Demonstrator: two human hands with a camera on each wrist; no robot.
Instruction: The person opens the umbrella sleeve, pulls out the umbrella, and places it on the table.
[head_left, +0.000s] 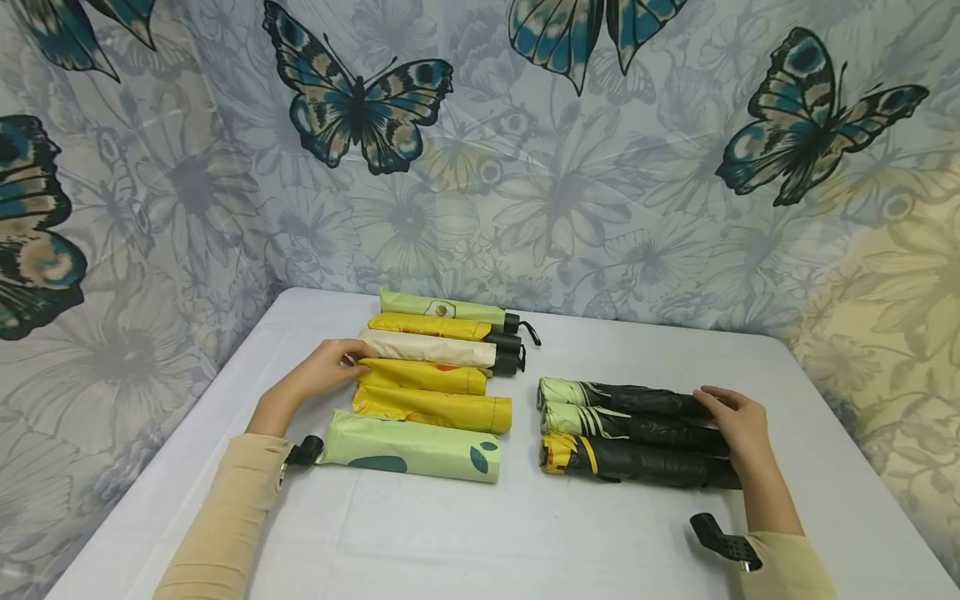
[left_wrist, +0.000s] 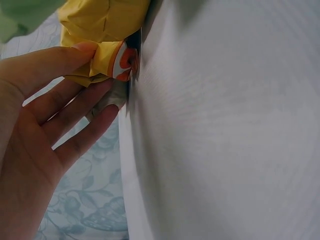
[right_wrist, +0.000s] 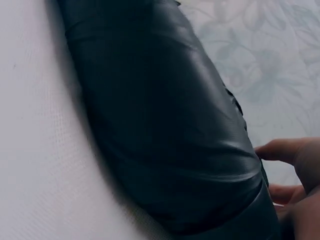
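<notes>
In the head view my left hand [head_left: 330,367] is at the left end of a row of folding umbrellas and umbrella sleeves. Its thumb and fingers pinch a corner of a yellow umbrella sleeve [left_wrist: 106,59], whose orange and white print shows in the left wrist view. A second yellow sleeve [head_left: 450,410] and a pale green sleeve [head_left: 412,446] lie nearer. On the right, my right hand [head_left: 742,425] touches the far end of a black folded umbrella [head_left: 652,398] with loosely extended fingers. Two more black umbrellas, one green-tipped [head_left: 600,421] and one yellow-tipped [head_left: 637,462], lie alongside, their right ends partly hidden.
Behind the yellow sleeves lie a cream umbrella [head_left: 435,348], a yellow umbrella [head_left: 431,326] and a green umbrella [head_left: 450,309], all with black handles. A white cloth covers the table [head_left: 570,542]. Butterfly-print fabric [head_left: 480,208] hangs behind it.
</notes>
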